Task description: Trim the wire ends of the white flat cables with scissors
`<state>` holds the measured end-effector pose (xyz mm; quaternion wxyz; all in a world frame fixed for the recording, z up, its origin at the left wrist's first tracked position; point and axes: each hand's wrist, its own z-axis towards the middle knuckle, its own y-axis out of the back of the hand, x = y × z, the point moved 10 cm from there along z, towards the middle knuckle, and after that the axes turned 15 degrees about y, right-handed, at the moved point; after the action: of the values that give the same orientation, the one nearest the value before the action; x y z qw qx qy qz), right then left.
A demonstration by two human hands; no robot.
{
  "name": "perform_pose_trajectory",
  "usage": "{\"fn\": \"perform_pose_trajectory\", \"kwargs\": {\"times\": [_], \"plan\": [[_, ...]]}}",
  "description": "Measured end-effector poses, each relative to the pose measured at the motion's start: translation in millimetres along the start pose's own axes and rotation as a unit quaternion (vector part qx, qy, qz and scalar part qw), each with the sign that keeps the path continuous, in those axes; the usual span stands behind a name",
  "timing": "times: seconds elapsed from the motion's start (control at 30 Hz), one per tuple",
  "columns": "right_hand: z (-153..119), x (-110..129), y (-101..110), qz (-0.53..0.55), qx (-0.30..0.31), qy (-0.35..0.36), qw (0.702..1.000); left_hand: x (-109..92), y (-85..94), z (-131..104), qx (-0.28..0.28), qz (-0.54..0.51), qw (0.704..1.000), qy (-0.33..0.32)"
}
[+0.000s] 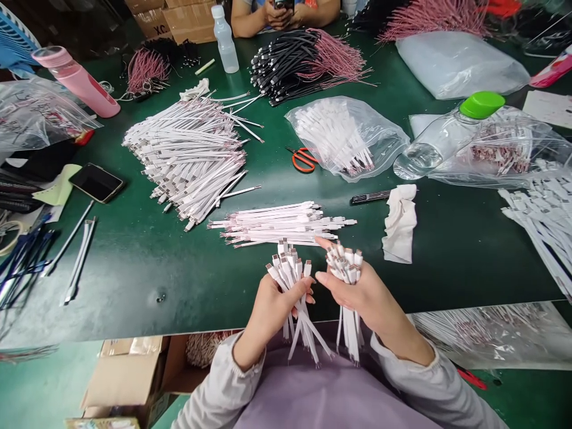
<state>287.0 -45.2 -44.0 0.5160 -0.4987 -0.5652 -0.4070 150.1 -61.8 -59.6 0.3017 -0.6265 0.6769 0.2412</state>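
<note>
My left hand is closed around a bunch of short white cables, their connectors fanned upward and their other ends hanging over my lap. A tighter white bunch is in my right hand, connectors up, with the index finger stretched out towards the table. The two bunches are apart. Just beyond my hands lies a flat row of white cables. A larger heap of white cables rests behind it to the left.
Orange scissors, a black cutter and a white cloth lie on the green table. Beyond are bagged cables, a green-capped bottle and black cables. A phone lies left; a person's hands show opposite.
</note>
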Motion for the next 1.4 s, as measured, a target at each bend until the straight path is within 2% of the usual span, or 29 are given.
{"fn": "perform_pose_trajectory", "kwargs": {"times": [0.1, 0.27, 0.43, 0.63, 0.93, 1.4], "plan": [[1.8, -6.3, -3.7, 0.018, 0.002, -0.028, 0.999, 1.6, -3.2, -0.6, 0.011, -0.001, 1.0, 0.011], [3.9, -8.0, -5.2, -0.007, 0.001, -0.019, 1.0, 0.1, -8.3, -1.4, 0.026, 0.032, 0.999, -0.001], [2.6, -7.6, -3.6, 0.011, 0.014, -0.015, 1.0, -0.4, -7.8, -1.6, 0.031, 0.036, 0.999, 0.003], [5.9, -2.5, 2.3, -0.048, 0.015, -0.033, 0.998, -5.0, -10.8, -2.7, 0.043, 0.044, 0.998, -0.004], [9.5, -1.0, 7.7, -0.116, 0.073, -0.022, 0.99, -5.5, -13.6, -2.7, 0.066, 0.04, 0.997, 0.008], [23.0, 20.1, 2.9, -0.2, 0.132, 0.014, 0.971, -4.5, -14.8, -0.8, 0.093, 0.041, 0.994, 0.025]]}}
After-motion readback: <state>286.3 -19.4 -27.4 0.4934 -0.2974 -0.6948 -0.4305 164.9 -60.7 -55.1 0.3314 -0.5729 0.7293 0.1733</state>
